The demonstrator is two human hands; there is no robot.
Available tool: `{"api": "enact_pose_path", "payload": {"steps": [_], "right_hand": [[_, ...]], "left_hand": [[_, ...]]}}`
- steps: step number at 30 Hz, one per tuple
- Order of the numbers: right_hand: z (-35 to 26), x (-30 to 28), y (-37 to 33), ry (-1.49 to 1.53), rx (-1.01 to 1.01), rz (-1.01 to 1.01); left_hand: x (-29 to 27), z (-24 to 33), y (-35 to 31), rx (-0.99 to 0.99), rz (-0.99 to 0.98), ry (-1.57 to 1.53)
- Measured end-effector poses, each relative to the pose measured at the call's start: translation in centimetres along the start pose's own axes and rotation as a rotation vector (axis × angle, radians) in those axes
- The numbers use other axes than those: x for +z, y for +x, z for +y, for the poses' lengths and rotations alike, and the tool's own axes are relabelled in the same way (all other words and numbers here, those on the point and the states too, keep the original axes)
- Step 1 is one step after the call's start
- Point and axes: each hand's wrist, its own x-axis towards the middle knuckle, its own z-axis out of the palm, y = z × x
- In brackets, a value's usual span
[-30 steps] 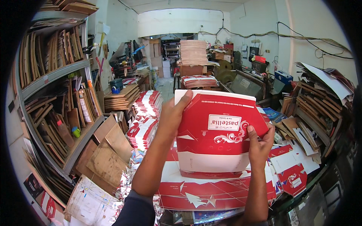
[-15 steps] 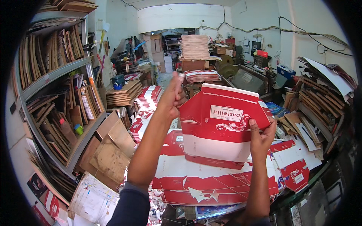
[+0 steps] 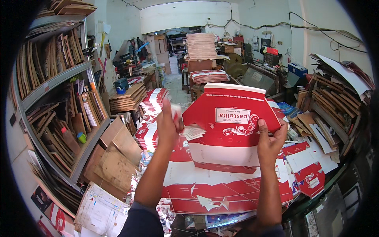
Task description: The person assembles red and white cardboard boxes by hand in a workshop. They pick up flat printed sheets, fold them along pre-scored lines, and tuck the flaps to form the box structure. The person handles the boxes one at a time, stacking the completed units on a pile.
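My right hand (image 3: 269, 140) grips the right edge of a stack of red and white die-cut cardboard box blanks (image 3: 233, 128), thumb on the printed face. The stack is held up, tilted, over the pile. My left hand (image 3: 169, 124), smeared by motion, is beside the stack's left edge with its fingers curled round something pale I cannot make out. A cluster of small white-edged paper scraps (image 3: 193, 132) sticks out at the stack's lower left, next to that hand. Below lie larger red and white printed sheets (image 3: 225, 193) with cut lines and white triangular pieces.
At the right lie more box blanks (image 3: 310, 181). Cut scraps (image 3: 164, 209) cover the area by my left forearm. Shelves (image 3: 59, 85) full of boards line the left side. Wooden boards (image 3: 114, 166) lean below them. Further off stand stacks of printed sheets (image 3: 152, 100) and a tall pale stack (image 3: 201, 46).
My left hand has swung down and left from its raised position to the stack's left edge. The scraps there now jut out. The right hand still holds the stack, shifted slightly left.
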Motion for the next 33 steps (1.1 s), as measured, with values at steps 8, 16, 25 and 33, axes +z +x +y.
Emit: {"api": "enact_pose_path", "payload": {"steps": [8,16,25,33], "right_hand": [[0.6,-0.7,0.5,0.071,-0.031,-0.092],[1.4,-1.2,1.2,0.024,-0.016,-0.040],[0.6,-0.1,0.9,0.015,0.038,-0.045],[1.2,-0.6,1.1,-0.025,0.015,-0.044]], "left_hand": [[-9.6,-4.6,-0.9,-0.048,0.523,0.067],[-11.0,-6.5,0.6,-0.314,0.261,-0.020],[-12.6,-8.1,-3.0,0.466,0.550,0.820],[-1.1,-2.3,-9.3,0.805,-0.157,1.216]]}}
